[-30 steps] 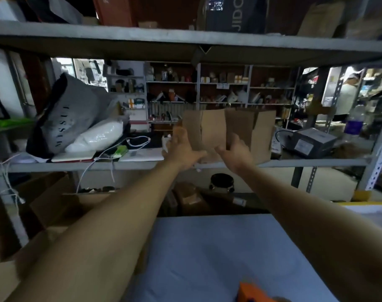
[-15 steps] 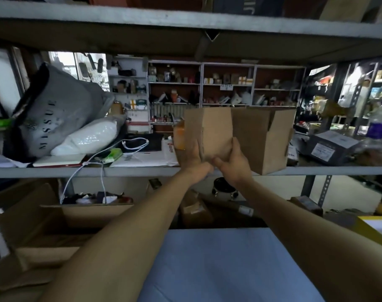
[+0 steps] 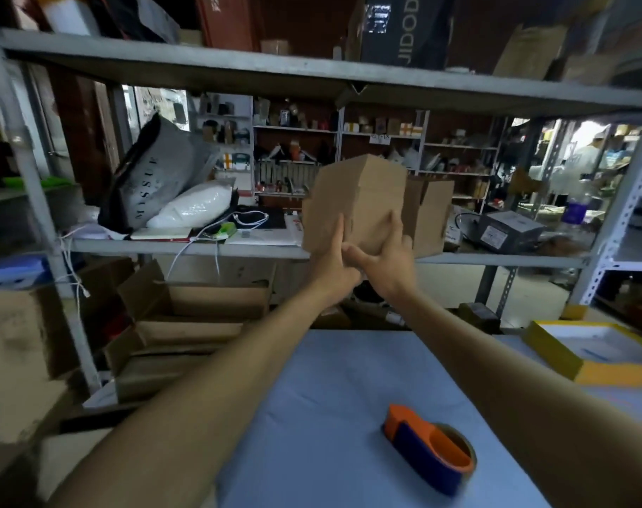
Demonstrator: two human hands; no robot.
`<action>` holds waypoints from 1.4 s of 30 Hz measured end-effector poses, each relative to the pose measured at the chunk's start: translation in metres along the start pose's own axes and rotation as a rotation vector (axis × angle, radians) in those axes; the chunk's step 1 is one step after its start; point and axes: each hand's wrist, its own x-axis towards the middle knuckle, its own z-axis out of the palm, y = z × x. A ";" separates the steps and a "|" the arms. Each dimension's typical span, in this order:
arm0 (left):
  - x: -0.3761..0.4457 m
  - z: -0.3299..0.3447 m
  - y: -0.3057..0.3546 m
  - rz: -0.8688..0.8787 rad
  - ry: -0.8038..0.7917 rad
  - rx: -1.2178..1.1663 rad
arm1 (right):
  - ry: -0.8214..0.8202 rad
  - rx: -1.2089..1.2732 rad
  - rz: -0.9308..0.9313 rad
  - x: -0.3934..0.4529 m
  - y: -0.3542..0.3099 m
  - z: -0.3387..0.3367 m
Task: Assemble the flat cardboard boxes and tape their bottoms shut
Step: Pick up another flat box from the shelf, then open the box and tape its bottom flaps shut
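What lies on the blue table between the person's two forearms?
In the head view, an orange and blue tape dispenser lies on the blue table between the forearms, nearer the right one; the rest of that stretch is bare.

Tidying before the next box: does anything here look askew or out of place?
White cables dangle off the shelf edge at left. The tape dispenser lies on its side on the blue table.

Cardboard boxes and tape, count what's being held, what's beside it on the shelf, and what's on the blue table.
Cardboard boxes: 2, the held box in the left hand and right hand, and the shelf box.
Tape dispensers: 1, the tape dispenser.
Total: 3
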 end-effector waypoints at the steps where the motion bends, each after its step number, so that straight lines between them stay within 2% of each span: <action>1: -0.019 0.004 0.003 0.020 -0.006 0.020 | 0.014 0.026 0.005 -0.018 -0.002 -0.006; 5: -0.094 0.023 -0.001 0.078 0.019 0.218 | -0.012 0.111 0.051 -0.090 0.005 -0.031; 8: -0.145 0.045 -0.016 0.039 0.010 0.359 | -0.050 0.127 0.114 -0.144 0.021 -0.043; 13: -0.205 0.073 -0.049 0.027 -0.124 0.392 | -0.095 0.222 0.279 -0.223 0.062 -0.054; 17: -0.226 0.083 -0.071 0.031 -0.193 0.523 | -0.257 0.401 0.517 -0.278 0.091 -0.062; 19: -0.230 0.085 -0.079 0.035 -0.207 0.627 | -0.372 0.425 0.555 -0.297 0.103 -0.065; 25: -0.217 0.078 -0.097 0.067 -0.162 0.793 | -0.474 0.490 0.513 -0.308 0.125 -0.063; 31: -0.186 0.071 -0.100 0.140 -0.113 0.849 | -0.566 0.529 0.433 -0.293 0.135 -0.057; 38: -0.175 0.083 -0.113 0.132 -0.066 1.008 | -0.642 0.489 0.381 -0.286 0.145 -0.050; 40: -0.173 0.083 -0.115 0.139 -0.062 1.020 | -0.566 0.424 0.318 -0.278 0.145 -0.054; 42: -0.172 0.085 -0.117 0.137 -0.071 1.037 | -0.310 0.271 0.223 -0.265 0.149 -0.058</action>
